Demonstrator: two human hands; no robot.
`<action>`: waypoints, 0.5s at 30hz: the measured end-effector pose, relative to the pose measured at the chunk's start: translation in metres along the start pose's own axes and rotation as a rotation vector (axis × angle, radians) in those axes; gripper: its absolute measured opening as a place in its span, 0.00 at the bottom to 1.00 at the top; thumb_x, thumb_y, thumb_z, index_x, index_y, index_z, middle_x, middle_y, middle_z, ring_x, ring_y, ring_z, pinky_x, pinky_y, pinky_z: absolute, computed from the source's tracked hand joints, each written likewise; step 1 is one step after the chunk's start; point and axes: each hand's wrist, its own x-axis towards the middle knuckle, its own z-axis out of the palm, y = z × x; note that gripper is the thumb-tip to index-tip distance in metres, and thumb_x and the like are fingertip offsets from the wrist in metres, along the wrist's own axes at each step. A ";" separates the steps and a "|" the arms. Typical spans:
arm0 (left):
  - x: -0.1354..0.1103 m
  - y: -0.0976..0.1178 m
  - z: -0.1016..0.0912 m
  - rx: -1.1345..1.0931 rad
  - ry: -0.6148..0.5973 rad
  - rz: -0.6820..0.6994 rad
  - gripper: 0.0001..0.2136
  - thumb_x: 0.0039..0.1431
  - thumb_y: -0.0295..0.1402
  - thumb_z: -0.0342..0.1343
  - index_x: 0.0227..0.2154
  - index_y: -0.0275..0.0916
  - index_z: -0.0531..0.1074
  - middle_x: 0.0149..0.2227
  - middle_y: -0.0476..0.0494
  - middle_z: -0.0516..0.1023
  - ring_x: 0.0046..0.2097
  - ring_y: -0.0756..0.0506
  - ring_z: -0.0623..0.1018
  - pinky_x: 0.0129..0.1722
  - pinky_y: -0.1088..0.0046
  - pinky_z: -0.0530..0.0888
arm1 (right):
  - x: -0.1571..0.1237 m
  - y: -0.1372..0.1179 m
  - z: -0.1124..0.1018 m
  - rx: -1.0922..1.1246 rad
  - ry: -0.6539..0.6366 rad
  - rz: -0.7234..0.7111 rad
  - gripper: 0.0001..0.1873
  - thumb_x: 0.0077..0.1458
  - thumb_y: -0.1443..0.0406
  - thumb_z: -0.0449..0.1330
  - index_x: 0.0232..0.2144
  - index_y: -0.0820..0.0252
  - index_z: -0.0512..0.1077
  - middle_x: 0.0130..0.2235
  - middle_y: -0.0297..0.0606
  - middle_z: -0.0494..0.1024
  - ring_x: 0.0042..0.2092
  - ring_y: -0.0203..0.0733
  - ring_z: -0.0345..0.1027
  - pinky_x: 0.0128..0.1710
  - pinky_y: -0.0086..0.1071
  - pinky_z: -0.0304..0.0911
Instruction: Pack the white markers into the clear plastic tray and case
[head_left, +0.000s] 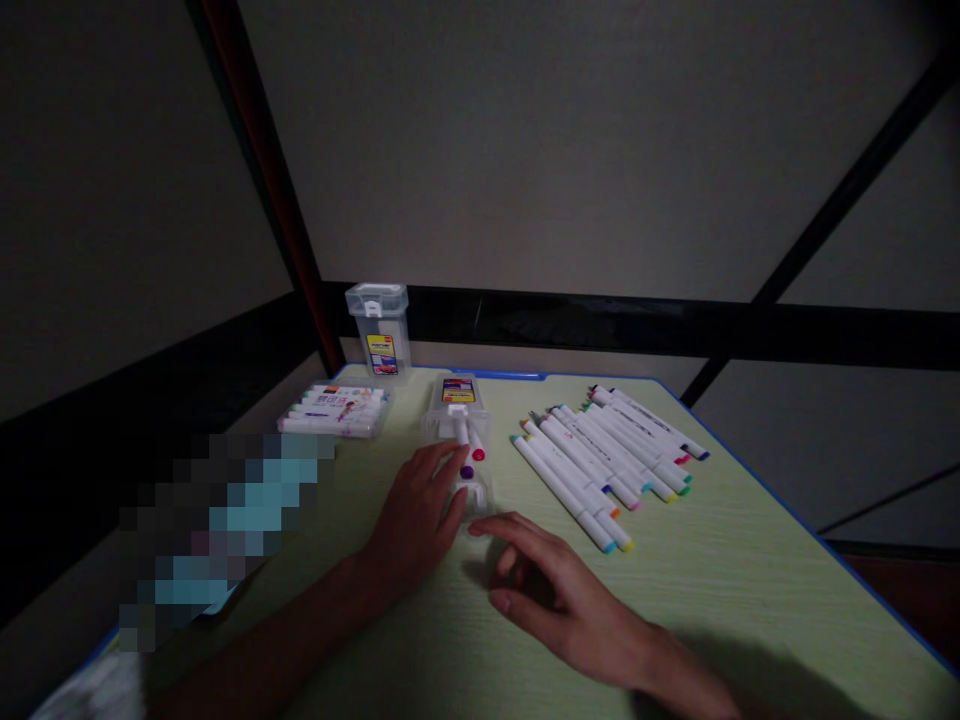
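My left hand (420,515) reaches to a white marker with a purple end (466,471), its fingertips over the barrel and its thumb close below the purple end. Beside that marker lies another with a red end (478,454). Both stick out of the mouth of a clear plastic marker box (457,400), which rests on its side with its lid (477,495) swung out toward me. Just right of the lid hovers my right hand (547,590); its index finger is stretched out, thumb apart, the other fingers curled, nothing visible in it.
To the right, several white markers (600,455) with coloured ends lie in a loose row. A second clear box (382,335) stands upright at the back left. Before it lies a flat pack of markers (335,410). A pixelated item (247,520) is at the left table edge.
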 end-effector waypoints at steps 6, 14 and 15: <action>0.001 0.000 -0.002 0.007 -0.011 -0.001 0.18 0.56 0.26 0.44 0.50 0.32 0.61 0.50 0.36 0.66 0.51 0.40 0.65 0.49 0.57 0.65 | -0.001 -0.001 0.000 -0.014 0.002 -0.021 0.23 0.52 0.70 0.54 0.51 0.54 0.60 0.35 0.35 0.66 0.32 0.35 0.61 0.31 0.31 0.61; 0.002 0.001 -0.001 0.000 0.001 0.001 0.19 0.56 0.26 0.45 0.51 0.34 0.61 0.50 0.37 0.67 0.51 0.40 0.65 0.49 0.58 0.65 | 0.000 -0.002 -0.001 -0.021 0.003 -0.046 0.22 0.51 0.71 0.54 0.50 0.54 0.61 0.36 0.35 0.66 0.33 0.35 0.61 0.31 0.31 0.62; 0.002 0.001 -0.001 0.000 0.000 0.002 0.19 0.56 0.26 0.44 0.51 0.34 0.61 0.50 0.37 0.66 0.51 0.40 0.65 0.49 0.58 0.65 | 0.000 -0.003 -0.001 -0.023 -0.001 -0.043 0.22 0.51 0.71 0.54 0.50 0.55 0.61 0.36 0.35 0.66 0.33 0.35 0.61 0.31 0.31 0.61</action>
